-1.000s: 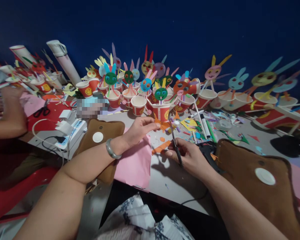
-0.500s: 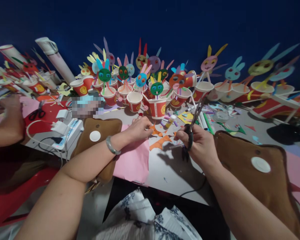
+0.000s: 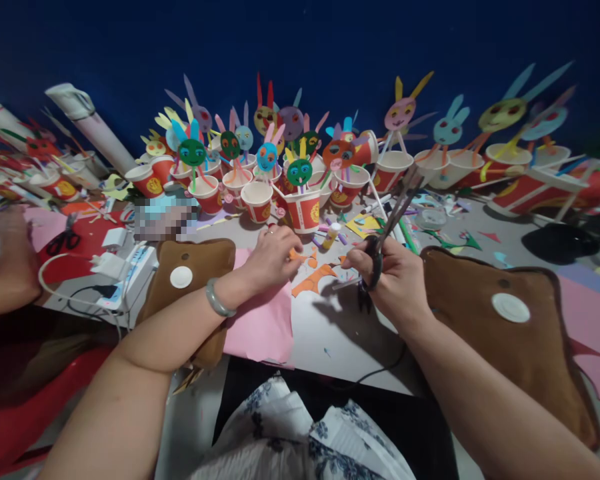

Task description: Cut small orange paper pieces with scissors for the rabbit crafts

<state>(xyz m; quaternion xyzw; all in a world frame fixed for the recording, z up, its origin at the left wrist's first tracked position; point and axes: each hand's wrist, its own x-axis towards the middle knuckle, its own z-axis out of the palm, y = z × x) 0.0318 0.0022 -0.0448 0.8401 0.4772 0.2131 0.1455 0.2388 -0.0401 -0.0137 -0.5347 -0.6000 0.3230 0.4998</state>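
My left hand (image 3: pixel 275 259), with a bracelet at its wrist, rests low over the table beside the pink paper (image 3: pixel 265 330). Its fingers are bent, with a small piece of orange paper (image 3: pixel 295 255) between thumb and fingertips. Other cut orange paper (image 3: pixel 314 280) lies flat just right of it. Black-handled scissors (image 3: pixel 399 208) are gripped in my right hand (image 3: pixel 397 280), blades pointing up and away from me. Whether the blades are parted is hard to make out. A small glue bottle (image 3: pixel 331 236) stands between the hands, a little farther back.
Red and white paper cups (image 3: pixel 303 212) with paper rabbit figures line the back by the blue wall. Brown cushions (image 3: pixel 525 360) lie on both sides. A power strip (image 3: pixel 130 277), other scissors (image 3: pixel 64 237) and another person's arm (image 3: pixel 10 263) are at left. Markers (image 3: pixel 405 233) lie right.
The view has shifted slightly to the right. My left hand's fingers have spread a little around the orange paper. The scissors remain in my right hand.
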